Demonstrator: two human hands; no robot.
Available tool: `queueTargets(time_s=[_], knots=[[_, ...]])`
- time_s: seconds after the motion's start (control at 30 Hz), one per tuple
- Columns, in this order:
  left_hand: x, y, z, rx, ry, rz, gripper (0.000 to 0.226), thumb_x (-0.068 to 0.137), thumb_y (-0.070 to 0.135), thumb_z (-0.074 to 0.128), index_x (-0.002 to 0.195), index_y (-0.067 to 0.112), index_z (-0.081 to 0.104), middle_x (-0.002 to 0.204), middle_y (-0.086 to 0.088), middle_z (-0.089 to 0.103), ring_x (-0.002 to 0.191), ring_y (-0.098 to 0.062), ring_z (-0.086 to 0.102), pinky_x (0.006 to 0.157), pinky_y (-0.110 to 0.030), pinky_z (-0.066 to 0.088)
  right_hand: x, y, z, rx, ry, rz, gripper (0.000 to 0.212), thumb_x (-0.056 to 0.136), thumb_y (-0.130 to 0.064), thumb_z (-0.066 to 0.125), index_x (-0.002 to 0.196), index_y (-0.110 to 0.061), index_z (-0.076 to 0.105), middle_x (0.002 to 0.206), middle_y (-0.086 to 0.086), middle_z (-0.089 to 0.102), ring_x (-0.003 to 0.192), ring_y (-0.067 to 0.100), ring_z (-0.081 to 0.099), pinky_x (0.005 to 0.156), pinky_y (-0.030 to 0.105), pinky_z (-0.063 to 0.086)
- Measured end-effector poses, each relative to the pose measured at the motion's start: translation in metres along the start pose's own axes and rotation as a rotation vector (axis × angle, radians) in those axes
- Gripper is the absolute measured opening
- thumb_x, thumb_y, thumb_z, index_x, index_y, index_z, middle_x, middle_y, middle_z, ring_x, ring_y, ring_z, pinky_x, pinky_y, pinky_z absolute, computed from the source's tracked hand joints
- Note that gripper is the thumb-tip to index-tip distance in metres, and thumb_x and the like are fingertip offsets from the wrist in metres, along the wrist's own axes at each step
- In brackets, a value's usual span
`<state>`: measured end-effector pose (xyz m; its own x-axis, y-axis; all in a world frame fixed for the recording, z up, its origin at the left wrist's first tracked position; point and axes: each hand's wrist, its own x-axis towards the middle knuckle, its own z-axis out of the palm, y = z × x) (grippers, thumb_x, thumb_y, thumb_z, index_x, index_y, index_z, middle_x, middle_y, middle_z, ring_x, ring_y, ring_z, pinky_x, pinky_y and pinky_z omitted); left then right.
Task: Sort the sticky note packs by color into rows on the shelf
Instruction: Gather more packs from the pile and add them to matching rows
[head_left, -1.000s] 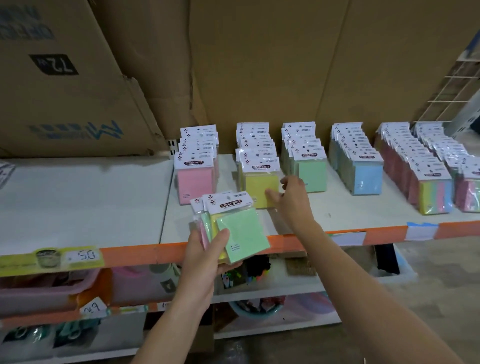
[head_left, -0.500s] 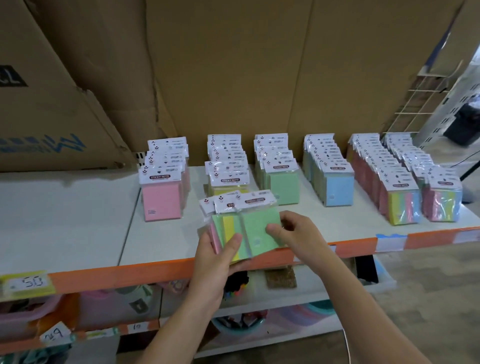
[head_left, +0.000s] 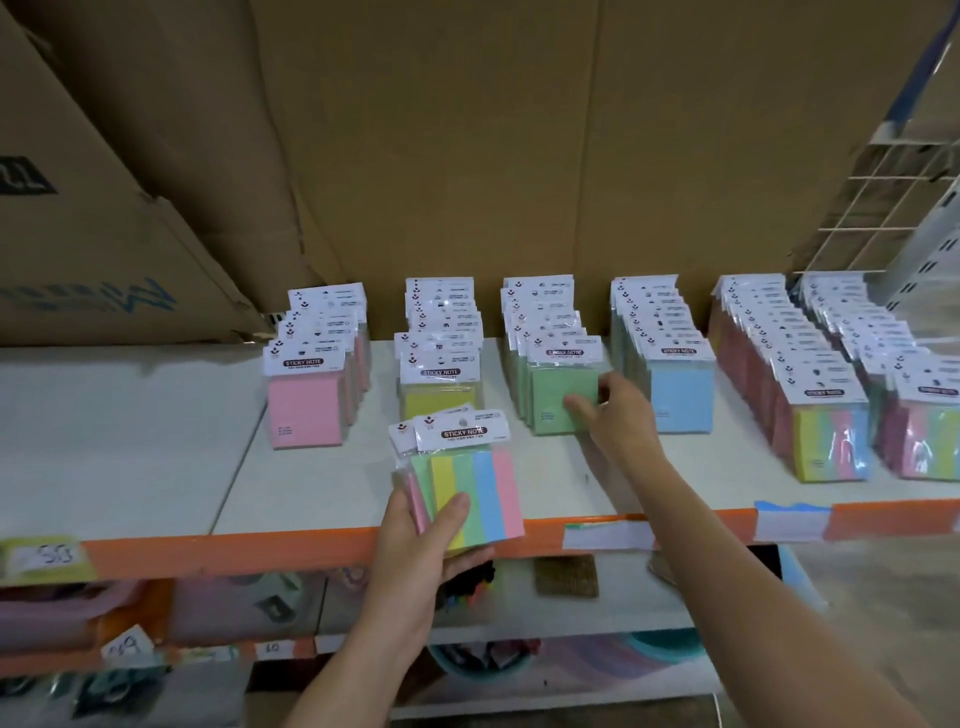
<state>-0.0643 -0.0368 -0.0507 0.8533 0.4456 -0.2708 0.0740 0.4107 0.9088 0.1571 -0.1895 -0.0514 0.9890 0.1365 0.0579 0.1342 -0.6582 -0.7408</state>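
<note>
Sticky note packs (head_left: 439, 312): clear-wrapped square pads with white header cards, standing in front-to-back rows on a white shelf board (head_left: 156, 457) with an orange front edge.
Left hand (head_left: 415, 551): grips a small fanned stack (head_left: 488, 493) of packs at 6 o'clock of the yellow row. The thumb is pressed across the front and the fingers are curled behind and beneath.
Held stack: the top pack is striped yellow, green, blue and pink; green and pink edges peep out at its 9 o'clock side.
Right hand (head_left: 621, 418): pinches the front green pack (head_left: 550, 400) at its 3 o'clock edge, thumb on the face, fingers curled round the side. The pack stands upright at the head of its row.
Rows, 9 to 3 o'clock: pink row (head_left: 306, 410), yellow row (head_left: 439, 402), green row (head_left: 519, 332), blue row (head_left: 680, 405), two striped rows (head_left: 831, 447).
In the way: the held stack hides the yellow row's lower front; the right forearm crosses the orange edge.
Surroundings: brown cardboard sheets (head_left: 467, 156) at 12 o'clock, white wire grid (head_left: 883, 208) at 2 o'clock, yellow price tag (head_left: 47, 558) at 8 o'clock.
</note>
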Motion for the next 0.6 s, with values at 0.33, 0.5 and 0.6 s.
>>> queueTargets(time_s=[0.33, 0.5, 0.6], knots=[[0.0, 0.0, 0.009, -0.102, -0.083, -0.046, 0.029, 0.096, -0.004, 0.049, 0.119, 0.012, 0.055, 0.108, -0.008, 0.073, 0.096, -0.026, 0.073, 0.069, -0.039, 0.061, -0.061, -0.01, -0.013, 0.124, 0.007, 0.034, 0.021, 0.097, -0.031, 0.058, 0.11, -0.014, 0.063, 0.103, 0.001, 0.067, 0.089, 0.015, 0.061, 0.075, 0.027, 0.045], [-0.002, -0.005, 0.012, -0.052, -0.23, -0.006, 0.047, 0.078, 0.016, 0.069, 0.122, 0.019, 0.053, 0.114, -0.002, 0.073, 0.106, -0.024, 0.07, 0.081, -0.044, 0.06, -0.134, -0.015, -0.029, 0.337, -0.301, 0.013, 0.009, 0.095, -0.027, 0.061, 0.094, -0.024, 0.069, 0.084, -0.004, 0.071, 0.069, 0.002, 0.06, 0.059, 0.021, 0.047], [-0.005, -0.013, 0.016, 0.095, -0.29, -0.024, 0.057, 0.069, 0.026, 0.076, 0.122, 0.026, 0.054, 0.115, 0.001, 0.073, 0.108, -0.022, 0.069, 0.092, -0.051, 0.055, -0.159, -0.01, -0.034, 0.303, -0.285, 0.011, 0.007, 0.091, -0.026, 0.069, 0.097, -0.022, 0.067, 0.082, 0.0, 0.068, 0.07, 0.004, 0.055, 0.063, 0.025, 0.045]])
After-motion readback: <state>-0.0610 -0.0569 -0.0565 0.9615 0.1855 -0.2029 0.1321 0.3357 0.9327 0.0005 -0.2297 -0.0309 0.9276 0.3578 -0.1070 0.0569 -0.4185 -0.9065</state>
